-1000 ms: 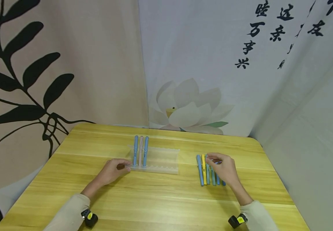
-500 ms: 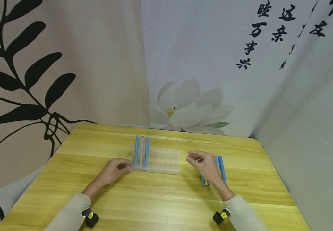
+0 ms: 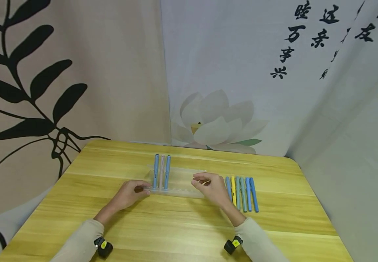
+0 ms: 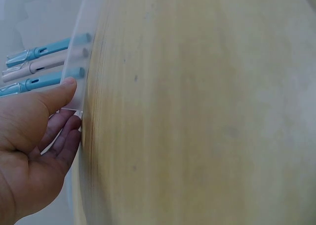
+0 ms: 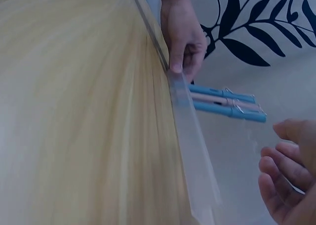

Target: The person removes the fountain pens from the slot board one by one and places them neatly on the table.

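Just left of centre in the lower half of the head view: clear pen rack [image 3: 181,179], faint against the worktop [image 3: 176,233]. Side by side toward its left end: left blue pen [image 3: 156,173], pink pen [image 3: 161,174] and right blue pen [image 3: 167,173], with lower ends at the front lip and clip ends toward the top of the frame.

At the rack's near left corner, pinched between thumb and fingers: left grip [image 3: 129,194]. Best to press firmly but lightly: probably enough to stop any sliding, without bending the thin plastic or tipping the pens.

By the rack's right end: right grip [image 3: 212,187], fingers loosely bent, thumb apart, nothing visibly held; seemingly clear of the plastic in the right wrist view. For contact there, better to come in low and softly from the side, so as not to jolt the standing pens.

Farther right, lying almost parallel: row of six pens [image 3: 243,194], with yellow pen [image 3: 233,191] second from left, partly hidden by the right forearm. Likely to roll if brushed, so worth lifting the wrist past them and minding the wrist camera [image 3: 232,244].

Across the back: lotus-print cloth [image 3: 221,43].
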A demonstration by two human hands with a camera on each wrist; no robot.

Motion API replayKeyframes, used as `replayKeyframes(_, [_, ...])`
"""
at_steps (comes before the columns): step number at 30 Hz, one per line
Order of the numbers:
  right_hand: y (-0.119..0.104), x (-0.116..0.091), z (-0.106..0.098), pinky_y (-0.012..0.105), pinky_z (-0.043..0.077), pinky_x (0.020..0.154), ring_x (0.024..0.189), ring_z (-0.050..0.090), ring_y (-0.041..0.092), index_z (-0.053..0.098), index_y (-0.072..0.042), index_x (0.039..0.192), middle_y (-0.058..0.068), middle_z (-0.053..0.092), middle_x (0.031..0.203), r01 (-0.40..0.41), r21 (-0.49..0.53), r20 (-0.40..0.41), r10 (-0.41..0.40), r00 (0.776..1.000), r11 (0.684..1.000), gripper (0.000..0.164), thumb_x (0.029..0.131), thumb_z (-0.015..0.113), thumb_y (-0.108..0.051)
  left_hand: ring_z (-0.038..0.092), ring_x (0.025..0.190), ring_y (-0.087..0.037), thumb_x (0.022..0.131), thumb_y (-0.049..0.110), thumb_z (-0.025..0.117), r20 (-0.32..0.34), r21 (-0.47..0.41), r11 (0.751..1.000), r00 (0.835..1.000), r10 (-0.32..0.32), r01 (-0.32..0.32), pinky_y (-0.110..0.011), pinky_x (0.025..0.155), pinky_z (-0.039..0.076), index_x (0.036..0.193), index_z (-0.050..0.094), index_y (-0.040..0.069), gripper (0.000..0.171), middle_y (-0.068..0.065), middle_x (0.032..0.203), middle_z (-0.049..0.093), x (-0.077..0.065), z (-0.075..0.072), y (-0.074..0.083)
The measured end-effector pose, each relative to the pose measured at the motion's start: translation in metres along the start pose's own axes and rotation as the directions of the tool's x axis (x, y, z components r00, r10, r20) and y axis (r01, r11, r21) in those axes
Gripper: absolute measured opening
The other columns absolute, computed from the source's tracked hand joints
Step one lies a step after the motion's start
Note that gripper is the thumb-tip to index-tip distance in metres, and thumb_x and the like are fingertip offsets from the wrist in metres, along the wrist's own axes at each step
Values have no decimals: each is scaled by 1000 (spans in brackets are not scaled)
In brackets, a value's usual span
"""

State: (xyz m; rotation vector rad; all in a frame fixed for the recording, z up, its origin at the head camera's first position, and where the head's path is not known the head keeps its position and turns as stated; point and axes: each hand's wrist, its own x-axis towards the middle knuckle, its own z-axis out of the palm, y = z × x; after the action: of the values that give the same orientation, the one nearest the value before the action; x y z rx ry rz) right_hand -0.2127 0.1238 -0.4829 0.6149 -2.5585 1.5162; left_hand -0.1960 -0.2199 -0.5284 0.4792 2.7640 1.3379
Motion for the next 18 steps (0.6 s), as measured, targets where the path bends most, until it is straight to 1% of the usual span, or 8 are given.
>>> replayKeyframes(2, [-1, 2, 8, 27, 60, 75, 86, 71, 12, 79, -16, 112, -2, 78, 100, 13, 14, 7, -13, 1000, 1000, 22, 94, 77, -28, 66, 116, -33, 96, 14, 73, 1, 1, 1000, 1000, 0, 0, -52, 97, 54, 119, 75, 8, 24, -11, 122, 72, 0, 0, 0])
replayKeyframes(6, [-2, 7, 22, 26, 59, 76, 86, 71, 13, 78, -13, 113, -1, 78, 100, 11, 36, 32, -12, 999, 999, 24, 95, 76, -28, 65, 117, -33, 96, 14, 73, -1, 9, 1000, 1000, 1, -1, -53, 99, 53, 119, 75, 8, 24, -11, 122, 72, 1, 1, 0])
replayKeyframes(13, [-3, 16, 42, 27, 60, 76, 86, 72, 16, 77, -6, 114, 1, 78, 98, 8, 39, 49, -10, 999, 999, 29, 95, 76, -28, 65, 118, -34, 96, 14, 73, -5, 12, 1000, 1000, 3, -3, -54, 99, 52, 119, 75, 8, 24, -11, 121, 73, 0, 1, 1])
replayKeyframes(18, [-3, 22, 55, 28, 59, 77, 87, 72, 17, 76, -1, 115, 2, 78, 98, -6, 33, 44, 4, 999, 999, 29, 95, 76, -21, 65, 118, -34, 96, 13, 73, -4, 9, 1000, 1000, 3, -3, -53, 99, 52, 119, 75, 7, 24, -11, 121, 73, 0, 1, 2])
